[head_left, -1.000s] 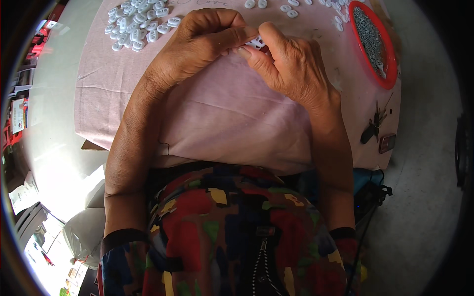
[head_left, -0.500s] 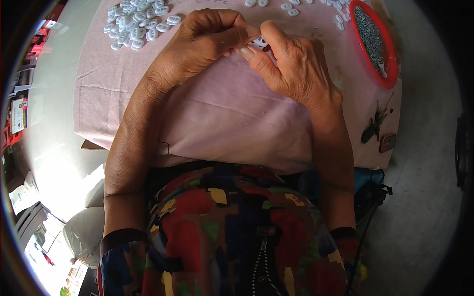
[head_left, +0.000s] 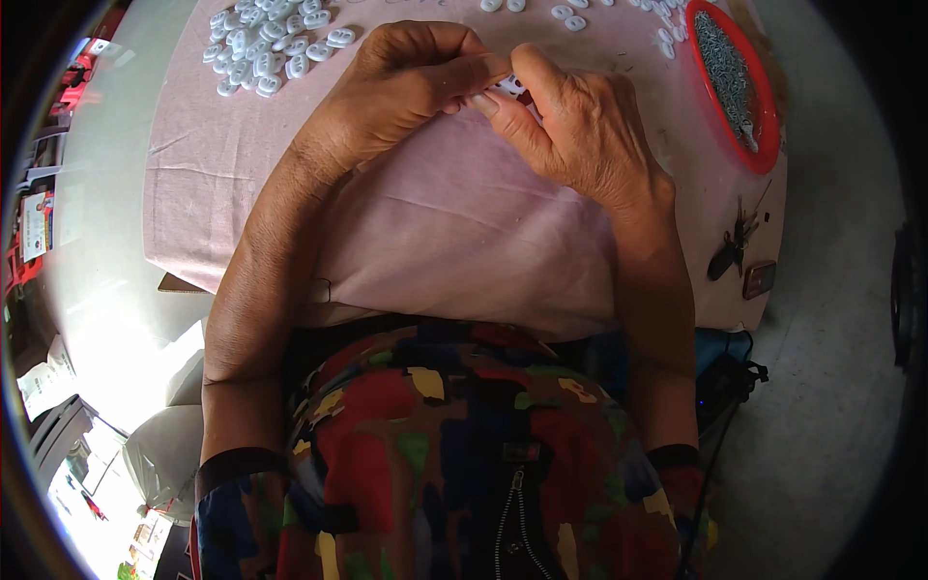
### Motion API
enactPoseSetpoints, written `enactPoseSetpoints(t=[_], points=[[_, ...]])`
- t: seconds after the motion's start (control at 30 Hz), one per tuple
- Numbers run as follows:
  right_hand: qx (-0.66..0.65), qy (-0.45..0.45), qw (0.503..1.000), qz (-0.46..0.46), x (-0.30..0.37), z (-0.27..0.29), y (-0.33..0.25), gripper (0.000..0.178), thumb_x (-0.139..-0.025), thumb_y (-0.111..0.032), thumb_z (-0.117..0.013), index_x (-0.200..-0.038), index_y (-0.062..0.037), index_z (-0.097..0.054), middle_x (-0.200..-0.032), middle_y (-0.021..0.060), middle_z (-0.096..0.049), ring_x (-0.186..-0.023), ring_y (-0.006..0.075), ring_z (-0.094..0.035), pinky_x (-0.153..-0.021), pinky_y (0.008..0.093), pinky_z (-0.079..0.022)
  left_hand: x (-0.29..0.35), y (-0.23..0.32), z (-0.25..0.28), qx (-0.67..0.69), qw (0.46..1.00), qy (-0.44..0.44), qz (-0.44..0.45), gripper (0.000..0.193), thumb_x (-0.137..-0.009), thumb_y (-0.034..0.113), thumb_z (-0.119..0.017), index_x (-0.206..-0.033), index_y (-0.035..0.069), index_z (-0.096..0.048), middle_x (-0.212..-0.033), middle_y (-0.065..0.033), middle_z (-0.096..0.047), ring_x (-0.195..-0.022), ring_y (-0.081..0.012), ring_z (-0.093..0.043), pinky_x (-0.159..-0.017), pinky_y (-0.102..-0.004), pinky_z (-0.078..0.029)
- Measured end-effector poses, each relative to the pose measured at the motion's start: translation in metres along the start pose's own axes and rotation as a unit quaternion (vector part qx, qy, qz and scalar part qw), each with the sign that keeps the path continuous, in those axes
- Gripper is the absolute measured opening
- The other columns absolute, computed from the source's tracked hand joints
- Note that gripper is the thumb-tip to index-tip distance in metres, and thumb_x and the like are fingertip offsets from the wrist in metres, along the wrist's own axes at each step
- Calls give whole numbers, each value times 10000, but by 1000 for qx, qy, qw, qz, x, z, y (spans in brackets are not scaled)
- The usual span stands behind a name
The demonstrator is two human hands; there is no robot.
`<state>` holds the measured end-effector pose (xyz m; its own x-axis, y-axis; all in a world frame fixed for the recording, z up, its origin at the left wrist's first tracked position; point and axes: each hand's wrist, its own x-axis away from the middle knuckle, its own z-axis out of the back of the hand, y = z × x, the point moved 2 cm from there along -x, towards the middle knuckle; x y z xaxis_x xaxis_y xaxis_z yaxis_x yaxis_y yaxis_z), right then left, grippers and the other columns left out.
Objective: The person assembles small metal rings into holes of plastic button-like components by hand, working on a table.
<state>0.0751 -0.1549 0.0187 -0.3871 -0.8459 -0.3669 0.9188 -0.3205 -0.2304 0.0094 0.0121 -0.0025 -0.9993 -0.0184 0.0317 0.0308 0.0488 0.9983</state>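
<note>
From where I'm standing, one white piece (head_left: 510, 85) is in hand, and I can't see whether it's complete. Plenty more lie loose on the bench (head_left: 464, 227): a white heap (head_left: 261, 43) between nine and ten o'clock from the hands, and scattered pieces (head_left: 575, 22) at one to two o'clock. Which are done and which are left, I couldn't say. At three o'clock, a red dish (head_left: 769, 126) holds plenty of small grey metal bits (head_left: 727, 77).

The right hand (head_left: 594, 130) has thumb and finger clamped on the piece, at its ten o'clock. The left hand (head_left: 396, 92) pinches the piece's left end, at its three o'clock; the fingertips partly hide it.
</note>
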Motion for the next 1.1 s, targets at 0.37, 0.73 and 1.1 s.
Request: enactPoseSetpoints(t=[0.37,0.73,1.1], points=[[-20,-3,1000,2,1,-3,2,277,-917,-290,-631,-841,-54,-508,-570,132,-550,-536,327,-598,-483,401,-457,-1,-1,0,12,1000,-18,-5,168,-903,197,-679,-850,39,-695,-725,38,-589,-695,-34,-501,-663,-204,-425],[-10,-18,1000,9,4,-7,3,263,-920,-263,-624,-839,-44,-502,-571,144,-548,-534,336,-594,-479,409,-454,0,-3,-2,10,1000,-20,-22,167,-904,178,-671,-837,26,-680,-710,33,-568,-691,-39,-496,-667,-209,-423],[49,19,997,52,0,-8,5,324,-878,-329,-675,-799,-76,-489,-459,62,-500,-426,233,-585,-422,341,-471,0,-3,-3,22,1000,9,13,154,-902,161,-669,-850,18,-689,-719,28,-597,-678,-40,-516,-652,-201,-435]])
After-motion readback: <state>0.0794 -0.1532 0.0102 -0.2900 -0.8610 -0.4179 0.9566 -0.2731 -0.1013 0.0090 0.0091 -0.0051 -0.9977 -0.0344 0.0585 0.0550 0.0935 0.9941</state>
